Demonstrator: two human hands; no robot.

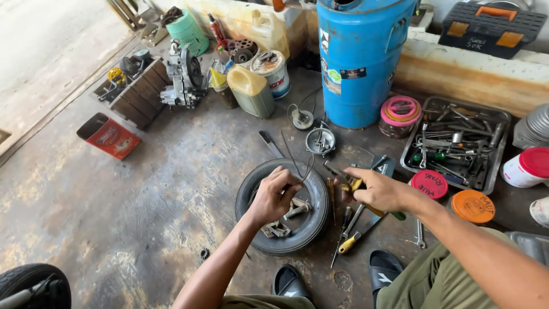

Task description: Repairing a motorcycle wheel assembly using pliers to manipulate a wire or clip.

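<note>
— What are the hands doing?
— The left hand [274,197] is closed, pinching a thin bent wire [297,163] over the small tyre [284,207] lying flat on the floor. The right hand [377,190] grips yellow-handled pliers [349,180] beside it.
— And around them?
— Screwdrivers [349,229] just right of the tyre, a tool tray [454,143] farther right, a blue barrel [360,60] behind.

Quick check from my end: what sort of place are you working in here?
Likely a small vehicle repair workshop, worked on the floor: a small tyre, a tray of hand tools, an engine part and a blue drum on stained concrete.
</note>
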